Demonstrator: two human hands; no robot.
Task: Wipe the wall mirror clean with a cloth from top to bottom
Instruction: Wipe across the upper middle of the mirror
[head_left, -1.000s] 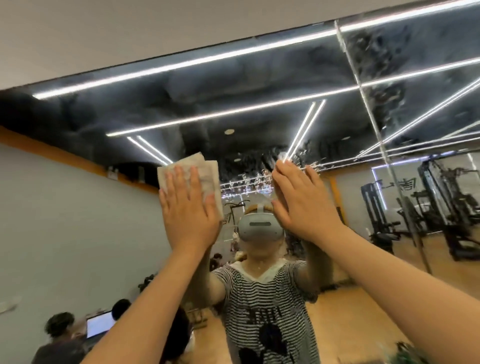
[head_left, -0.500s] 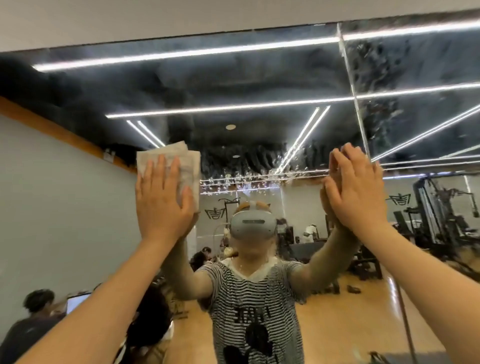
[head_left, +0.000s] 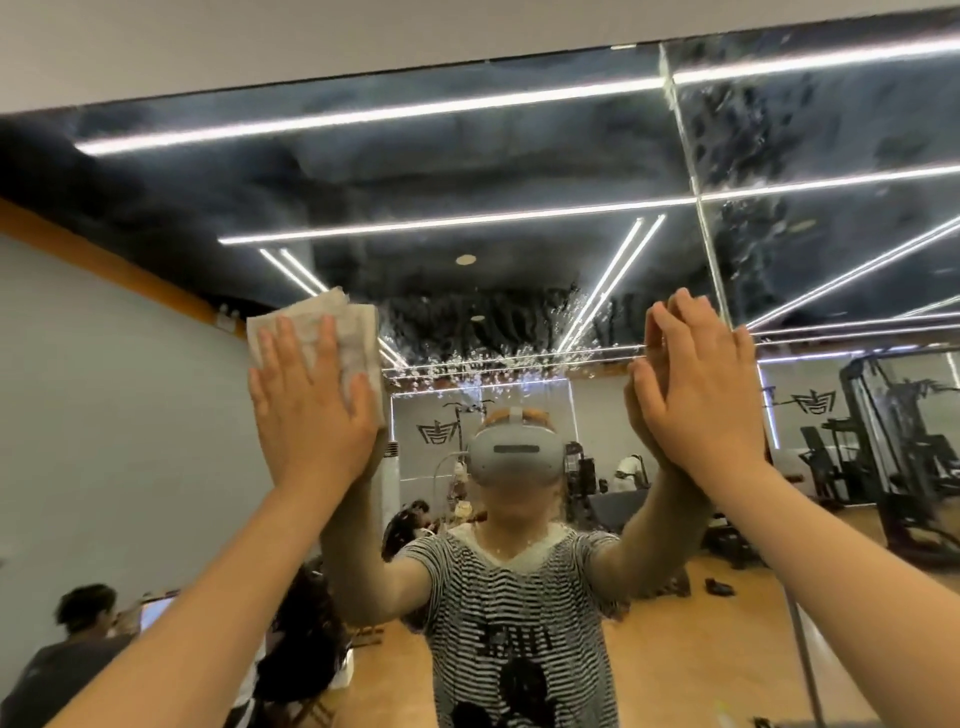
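The left hand (head_left: 311, 410) lay flat, fingers straight, pressing the cloth (head_left: 332, 332) against the mirror (head_left: 467, 171). The right hand (head_left: 696, 389) was open too, palm on the glass, off to the cloth's right, water drops (head_left: 483, 358) between them.

The left hand (head_left: 311, 410) lies flat on a folded off-white cloth (head_left: 317, 332), which lies against the large frameless glass wall mirror (head_left: 467, 171). To its right, well apart, the right hand (head_left: 696, 395) lies flat on the glass, just left of the vertical panel seam (head_left: 698, 192).
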